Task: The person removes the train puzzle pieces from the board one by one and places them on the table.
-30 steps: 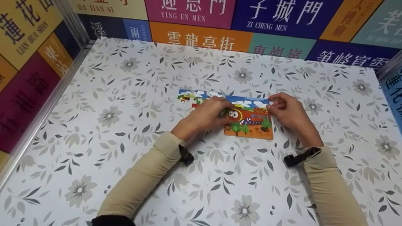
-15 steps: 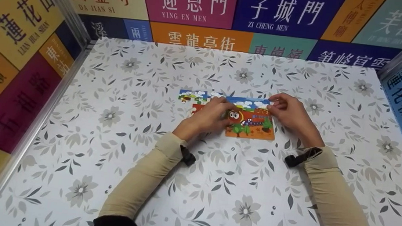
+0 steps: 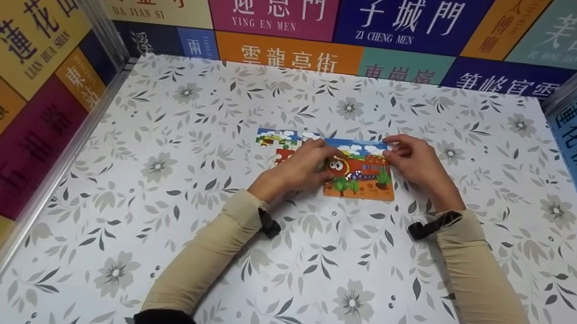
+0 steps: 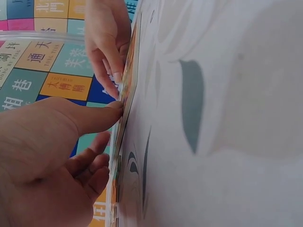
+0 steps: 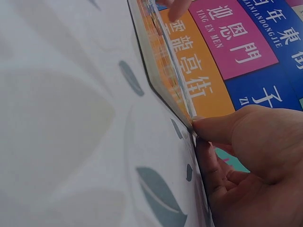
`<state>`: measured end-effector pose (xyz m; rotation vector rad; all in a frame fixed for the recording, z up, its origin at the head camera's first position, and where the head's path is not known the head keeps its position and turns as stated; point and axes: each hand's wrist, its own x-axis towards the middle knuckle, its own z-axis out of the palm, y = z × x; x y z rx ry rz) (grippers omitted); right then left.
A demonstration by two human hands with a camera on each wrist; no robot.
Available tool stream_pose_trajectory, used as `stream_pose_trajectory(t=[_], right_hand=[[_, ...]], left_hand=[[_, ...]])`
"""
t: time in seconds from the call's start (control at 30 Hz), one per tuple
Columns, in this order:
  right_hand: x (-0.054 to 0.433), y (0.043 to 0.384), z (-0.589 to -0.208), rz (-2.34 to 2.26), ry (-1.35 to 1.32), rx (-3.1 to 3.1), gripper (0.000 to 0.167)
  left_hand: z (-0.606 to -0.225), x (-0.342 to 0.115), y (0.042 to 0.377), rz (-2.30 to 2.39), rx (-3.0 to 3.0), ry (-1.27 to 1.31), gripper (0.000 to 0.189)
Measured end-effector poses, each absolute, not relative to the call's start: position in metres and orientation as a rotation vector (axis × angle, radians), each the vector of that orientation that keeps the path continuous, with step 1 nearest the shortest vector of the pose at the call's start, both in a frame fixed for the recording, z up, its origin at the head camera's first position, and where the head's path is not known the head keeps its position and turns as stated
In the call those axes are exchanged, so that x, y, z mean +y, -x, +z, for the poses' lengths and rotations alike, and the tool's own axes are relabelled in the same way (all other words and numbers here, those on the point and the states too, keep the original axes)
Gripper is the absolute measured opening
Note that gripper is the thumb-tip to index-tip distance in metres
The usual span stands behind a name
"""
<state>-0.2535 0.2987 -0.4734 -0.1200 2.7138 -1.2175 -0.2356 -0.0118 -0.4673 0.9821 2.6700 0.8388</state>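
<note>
A jigsaw puzzle (image 3: 364,177) with a red cartoon train, green trees and a cloudy sky lies flat on the table between both hands. My left hand (image 3: 301,166) covers its left side, thumb and fingers bent at that edge. In the left wrist view, the left thumb (image 4: 102,116) presses the puzzle's edge. At the upper right edge, my right hand (image 3: 411,158) pinches the puzzle; the right wrist view has its thumb and forefinger (image 5: 206,151) at a corner. Joined puzzle pieces (image 3: 276,137) with sky and red parts extend left, partly hidden behind the left hand.
The white tabletop (image 3: 277,277) carries a grey floral and leaf pattern. Colourful panels with Chinese lettering (image 3: 277,2) stand along the back and both sides. Each wrist wears a black strap (image 3: 422,229) below a beige sleeve.
Both hands keep their hold on the puzzle. The view shifts very slightly, and a little more of the red piece shows left of the left hand than one second ago.
</note>
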Motion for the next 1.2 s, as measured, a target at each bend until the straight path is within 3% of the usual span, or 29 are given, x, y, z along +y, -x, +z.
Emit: stream_pose_trajectory(t=[0.3,0.7,0.93,1.2], right_hand=[[0.299,0.253,-0.474,-1.198,0.147,2.744,0.038],[0.298,0.255,-0.475,-1.189,0.104,2.744,0.034],[0.297,0.255,-0.474,-1.192,0.107,2.745,0.034],[0.296,0.254,-0.473,-1.200,0.116,2.738,0.037]], left_hand=[[-0.458,-0.016,0.236,0.737,2.667,-0.981,0.058],[-0.455,-0.015,0.254,0.781,2.612,-0.987,0.060],[-0.453,-0.013,0.256,0.761,2.636,-1.061,0.040],[-0.454,-0.012,0.255,0.788,2.625,-1.173,0.037]])
